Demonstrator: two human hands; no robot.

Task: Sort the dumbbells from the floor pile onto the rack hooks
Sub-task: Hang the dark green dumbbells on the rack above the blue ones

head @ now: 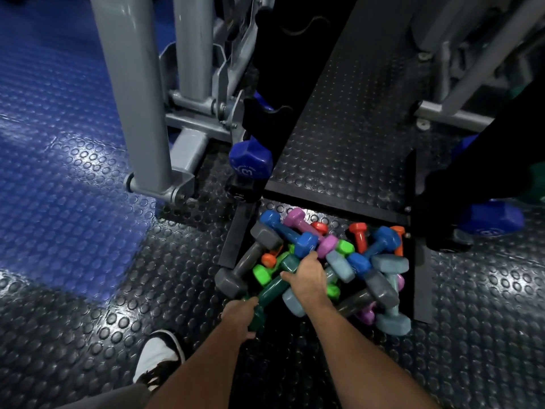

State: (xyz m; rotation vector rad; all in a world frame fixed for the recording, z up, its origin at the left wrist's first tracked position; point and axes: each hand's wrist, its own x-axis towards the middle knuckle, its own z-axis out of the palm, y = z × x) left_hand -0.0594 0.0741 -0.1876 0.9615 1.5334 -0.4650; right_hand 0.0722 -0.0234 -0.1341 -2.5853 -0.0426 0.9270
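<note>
So a pile of dumbbells [330, 261] is heaped on the studded black floor [472, 305], right between the feet of the black rack [265, 125], and it's a mix of blue, purple, orange, bright green, grey and pale blue ones all tangled over each other. A dark green dumbbell [272, 286] at the near left edge of the pile is gripped by both hands: its near end is wrapped by the left hand [240, 317], fingers curled round it, while the handle further up is clasped from above by the right hand [305, 278]. A big grey dumbbell [250, 261] is lying just left of it, tilted against the heap. Two larger dark blue dumbbells [250, 163] are already hung on the rack's lower hooks, one on each side. A black and white shoe [159, 358] can be spotted at the lower left, and grey machine posts [132, 84] are standing behind on the blue floor.
</note>
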